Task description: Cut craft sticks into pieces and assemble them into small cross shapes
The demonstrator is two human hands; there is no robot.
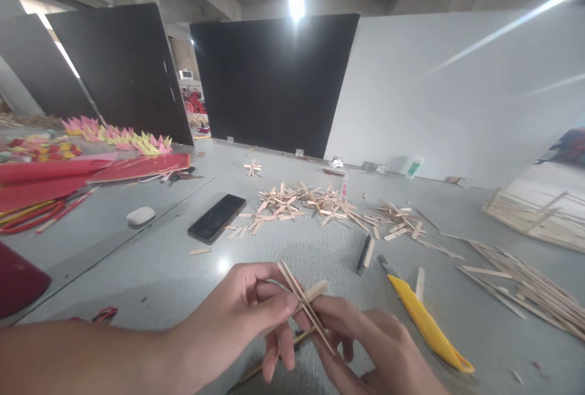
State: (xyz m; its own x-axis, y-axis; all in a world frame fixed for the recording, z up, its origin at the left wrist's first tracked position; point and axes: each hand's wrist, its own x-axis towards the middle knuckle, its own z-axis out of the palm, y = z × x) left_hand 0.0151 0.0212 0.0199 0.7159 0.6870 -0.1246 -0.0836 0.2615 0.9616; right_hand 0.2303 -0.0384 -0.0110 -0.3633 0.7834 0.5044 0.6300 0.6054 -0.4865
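Close to the front of the grey table, my left hand (242, 309) pinches small crossed wooden sticks (292, 281) between thumb and fingers. My right hand (379, 340) grips the same sticks from the other side, its fingertips near the crossing. A wider flat strip (319, 288) lies across the thinner sticks. Below the hands, a longer thin stick is partly hidden by the fingers. Right of my right hand lies a knife with a yellow handle (425, 316), a short wooden strip (419, 284) beside it. A dark pen-like tool (363, 255) rests just beyond.
Cut wooden pieces (283, 203) are heaped mid-table, near a black phone (217, 218) and a white case (141, 216). Long thin strips (525, 285) lie at the right. Red sheets (137, 167) and pink-yellow paper shapes (119, 135) sit left. Upright panels (274, 84) stand behind.
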